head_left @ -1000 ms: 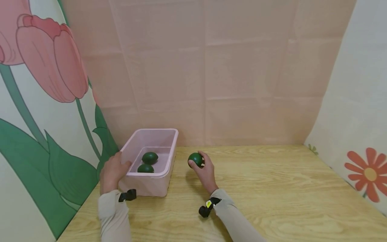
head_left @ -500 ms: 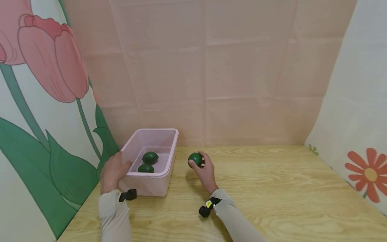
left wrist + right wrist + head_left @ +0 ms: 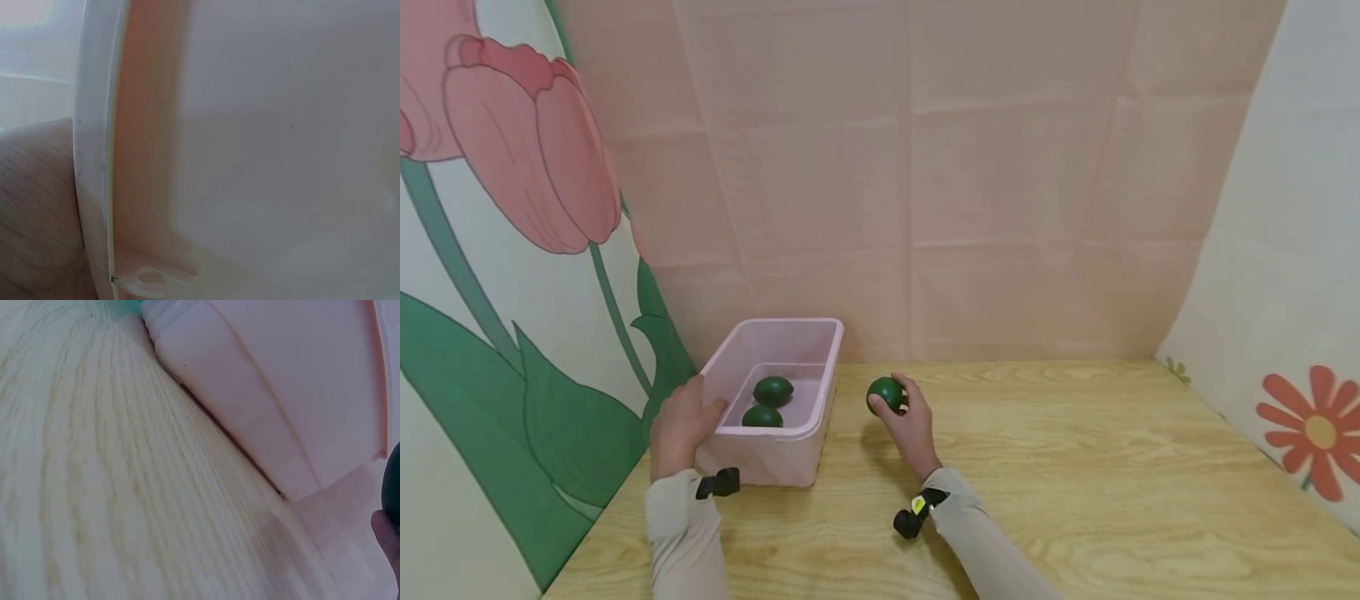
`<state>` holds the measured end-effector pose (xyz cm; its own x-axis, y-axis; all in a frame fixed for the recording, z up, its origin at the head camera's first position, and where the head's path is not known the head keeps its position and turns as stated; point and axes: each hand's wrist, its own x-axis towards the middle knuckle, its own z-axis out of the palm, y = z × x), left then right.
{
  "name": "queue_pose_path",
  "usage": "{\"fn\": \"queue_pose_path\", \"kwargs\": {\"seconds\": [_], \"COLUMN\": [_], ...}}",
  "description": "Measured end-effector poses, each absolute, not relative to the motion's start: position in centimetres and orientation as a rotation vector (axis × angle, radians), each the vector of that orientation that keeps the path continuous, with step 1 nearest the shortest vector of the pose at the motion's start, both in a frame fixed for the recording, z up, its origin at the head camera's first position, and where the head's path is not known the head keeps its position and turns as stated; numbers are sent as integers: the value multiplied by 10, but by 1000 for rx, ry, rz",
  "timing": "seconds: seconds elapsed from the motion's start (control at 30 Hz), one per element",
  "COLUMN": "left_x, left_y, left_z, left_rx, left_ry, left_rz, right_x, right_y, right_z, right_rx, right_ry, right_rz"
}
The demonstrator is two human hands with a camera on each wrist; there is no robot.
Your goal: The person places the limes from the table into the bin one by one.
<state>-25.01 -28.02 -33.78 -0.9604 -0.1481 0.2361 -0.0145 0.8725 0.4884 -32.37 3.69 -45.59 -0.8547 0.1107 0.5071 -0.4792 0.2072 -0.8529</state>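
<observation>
A pink plastic bin (image 3: 767,458) stands on the table at the left in the head view. My left hand (image 3: 679,429) grips its near left corner, thumb over the rim; its fingers are largely hidden behind the wall. Two dark green, oval fruits (image 3: 773,391) with pointed ends lie on the bin's floor, the nearer one partly hidden by the front rim. To the right of the bin, my right hand (image 3: 912,429) holds a similar green fruit (image 3: 883,395) between thumb and fingers, above the table. The right wrist view catches this fruit (image 3: 392,487) at its right edge.
The wood-grain table (image 3: 1075,467) reaches back to a creased pinkish backdrop (image 3: 1000,208). A tulip-printed sheet (image 3: 535,158) borders the left side, and a flower-printed sheet (image 3: 1318,429) the right.
</observation>
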Motion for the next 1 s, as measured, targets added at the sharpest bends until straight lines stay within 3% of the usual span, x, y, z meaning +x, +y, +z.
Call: {"fn": "queue_pose_path", "kwargs": {"seconds": [1.0], "left_x": [-247], "left_y": [-278], "left_z": [-336], "left_rx": [127], "left_ry": [-2771], "left_rz": [-743], "right_x": [-321], "right_y": [36], "right_z": [-453], "right_rx": [368], "right_ry": [-1985], "right_rz": [1716]}}
